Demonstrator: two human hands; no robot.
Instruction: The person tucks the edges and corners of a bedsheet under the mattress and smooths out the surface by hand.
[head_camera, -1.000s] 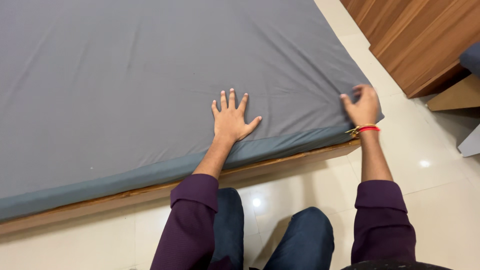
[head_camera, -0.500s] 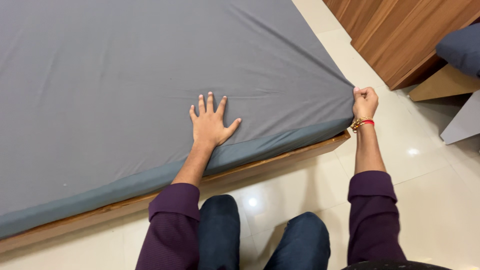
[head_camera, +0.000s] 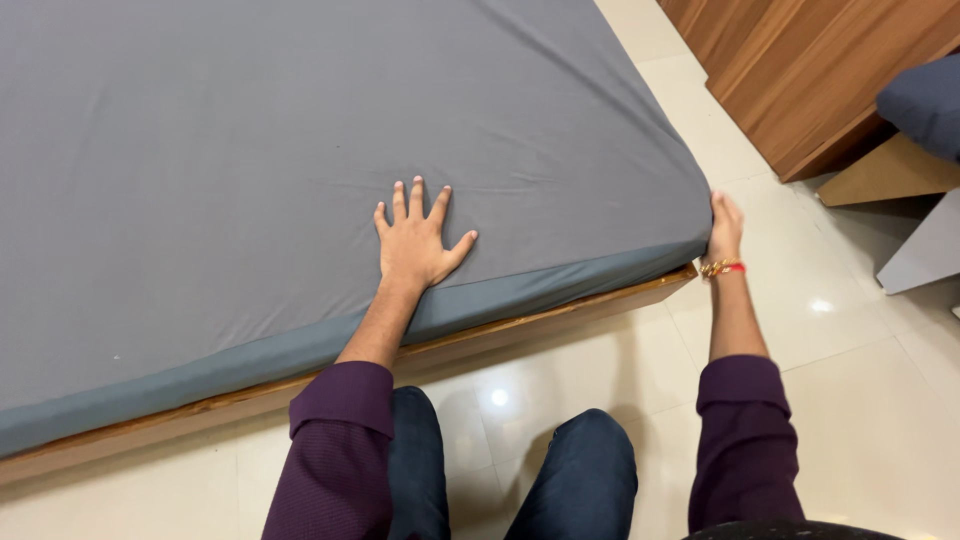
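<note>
Grey bedsheet (head_camera: 300, 130) is lying stretched over the bed — its near right corner is sitting against the right hand (head_camera: 724, 232), whose fingers are lying flat and straight there, gripping nothing visibly — while the left hand (head_camera: 415, 243) is pressing splayed on top, further in.

Matt grey cloth sheet (head_camera: 300, 150); wooden bed frame (head_camera: 560, 312); glossy floor tiles (head_camera: 860, 380)
</note>
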